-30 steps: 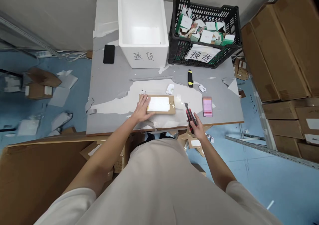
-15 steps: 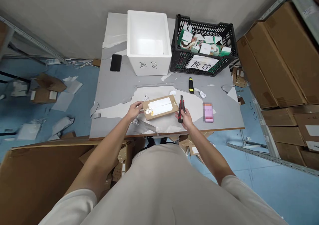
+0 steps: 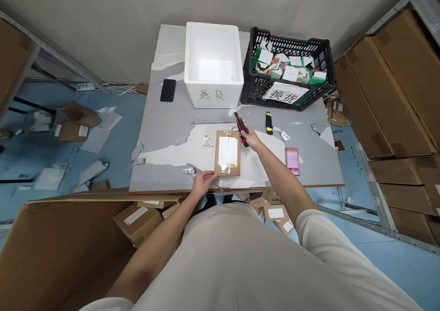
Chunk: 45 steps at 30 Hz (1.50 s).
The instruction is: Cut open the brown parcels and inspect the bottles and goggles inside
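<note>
A flat cardboard box (image 3: 227,139) with a white label and clear tape lies on the table, its long side pointing away from me. My left hand (image 3: 203,182) pinches its near left corner between thumb and fingers. In my right hand (image 3: 252,139) is a red and black box cutter (image 3: 241,128), held beside the far right corner of the box with its tip pointing away and to the left. Whether a blade is out is too small to tell. A second, black and yellow box cutter (image 3: 268,123) lies farther right on the table.
A white foam bin (image 3: 213,94) and a black crate (image 3: 254,91) of small boxes stand at the back of the table (image 3: 161,132). A phone (image 3: 168,90), crumpled paper (image 3: 207,141) and a pink item (image 3: 292,161) lie around. A large carton (image 3: 68,237) stands front left; stacked cartons (image 3: 388,86) line the right.
The cardboard box has been turned about a quarter turn, from crosswise to lengthwise. My left hand has come nearer and right with its corner; my right hand with the box cutter has moved farther away.
</note>
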Tool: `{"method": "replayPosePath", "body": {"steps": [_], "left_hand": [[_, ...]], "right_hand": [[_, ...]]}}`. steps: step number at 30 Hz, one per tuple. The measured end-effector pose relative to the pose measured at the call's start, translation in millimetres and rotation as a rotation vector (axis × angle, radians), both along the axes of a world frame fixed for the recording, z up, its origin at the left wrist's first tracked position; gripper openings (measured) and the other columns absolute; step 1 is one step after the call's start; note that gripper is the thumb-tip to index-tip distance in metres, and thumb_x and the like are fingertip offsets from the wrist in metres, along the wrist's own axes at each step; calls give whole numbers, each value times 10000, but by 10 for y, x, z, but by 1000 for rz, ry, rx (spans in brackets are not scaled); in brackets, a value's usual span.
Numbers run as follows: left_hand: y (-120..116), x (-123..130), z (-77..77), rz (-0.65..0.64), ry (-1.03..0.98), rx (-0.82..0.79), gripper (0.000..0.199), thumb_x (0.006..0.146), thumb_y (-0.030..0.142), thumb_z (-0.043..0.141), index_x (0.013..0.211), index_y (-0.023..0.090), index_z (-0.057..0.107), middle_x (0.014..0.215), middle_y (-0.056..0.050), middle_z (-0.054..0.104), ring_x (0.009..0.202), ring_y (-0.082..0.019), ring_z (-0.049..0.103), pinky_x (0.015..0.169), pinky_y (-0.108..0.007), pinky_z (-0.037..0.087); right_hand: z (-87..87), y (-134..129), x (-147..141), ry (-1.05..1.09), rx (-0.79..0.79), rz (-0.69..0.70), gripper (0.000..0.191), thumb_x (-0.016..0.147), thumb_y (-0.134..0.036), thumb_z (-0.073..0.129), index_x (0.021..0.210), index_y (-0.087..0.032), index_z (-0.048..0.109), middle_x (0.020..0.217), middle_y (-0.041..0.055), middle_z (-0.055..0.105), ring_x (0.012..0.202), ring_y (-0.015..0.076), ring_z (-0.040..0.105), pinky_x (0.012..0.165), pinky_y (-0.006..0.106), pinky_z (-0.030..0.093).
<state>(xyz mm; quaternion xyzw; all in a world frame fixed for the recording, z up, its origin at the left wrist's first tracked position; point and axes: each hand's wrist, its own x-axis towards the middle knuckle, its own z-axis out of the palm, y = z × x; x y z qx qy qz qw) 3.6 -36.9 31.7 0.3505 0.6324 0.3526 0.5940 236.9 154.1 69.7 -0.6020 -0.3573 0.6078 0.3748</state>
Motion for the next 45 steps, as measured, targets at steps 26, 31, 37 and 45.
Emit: {"method": "replayPosePath", "body": {"steps": [26,31,37,45], "left_hand": [[1853,-177,111,-196,156,225,410,706,447,689,970,134,687,1038,-132,705,928,-227,659,876,-397,518],[1213,-511,174,-78,249,228,464,636,527,736,891,141,702,938,-122,719,881,-240,670,819,-380,538],[519,-443,107,67,228,133,485,643,550,723,900,142,674,930,-113,714,809,-219,682,736,-351,561],[593,-403,271,-118,583,356,636,741,400,625,1309,158,475,1333,-177,521,1233,-315,524,938,-456,500]], "right_hand": [[-154,-1917,101,397,-156,-382,474,741,-569,649,1096,-308,474,1169,59,666,1013,248,676,770,436,587],[-62,-1322,396,382,-61,-353,354,772,-451,674,1028,-288,492,1073,55,695,967,210,688,791,399,587],[-13,-641,361,286,-39,-198,295,807,-401,652,997,-269,469,973,38,704,907,176,695,762,351,592],[-23,-924,489,94,81,-163,412,761,-479,660,1065,-247,505,1012,30,659,727,123,670,663,291,582]]}}
